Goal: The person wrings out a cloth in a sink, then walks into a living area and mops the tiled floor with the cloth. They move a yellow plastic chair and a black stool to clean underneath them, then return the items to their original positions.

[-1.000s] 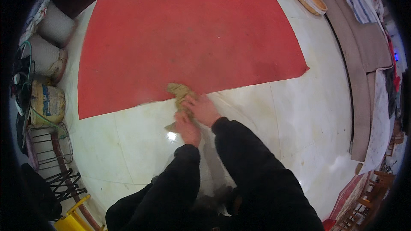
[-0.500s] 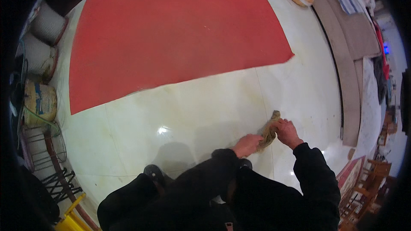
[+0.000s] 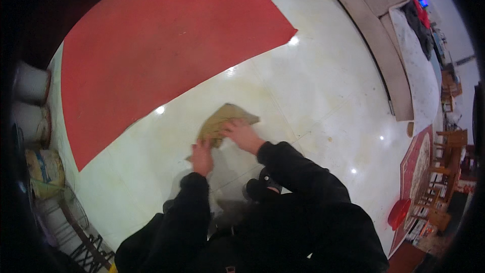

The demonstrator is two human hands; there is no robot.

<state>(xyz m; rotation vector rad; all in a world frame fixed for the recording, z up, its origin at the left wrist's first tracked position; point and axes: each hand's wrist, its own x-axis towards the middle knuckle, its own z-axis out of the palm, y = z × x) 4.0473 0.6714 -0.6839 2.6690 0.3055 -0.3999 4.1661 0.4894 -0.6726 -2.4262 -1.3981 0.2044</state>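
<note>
**Tan cloth pressed to the pale floor by both hands**

The right hand (image 3: 243, 135) is laid flat, fingers spread, on the near edge of a tan, roughly triangular folded cloth (image 3: 222, 120). The left hand (image 3: 202, 155) is pressed down on the cloth's lower left corner, fingers extended rather than curled. The cloth is spread on the glossy cream tiled floor (image 3: 323, 86), just beside the near edge of the large red rectangular mat (image 3: 161, 45). Its long axis is run from the left hand up and to the right, with the point turned away from the mat.

Left of the mat, a yellowish sack with a blue patch (image 3: 45, 169) is stood by two pale round tubs (image 3: 31, 85); their contents cannot be made out. Far right of the mat, a small red round tub (image 3: 399, 213) is seen.
</note>
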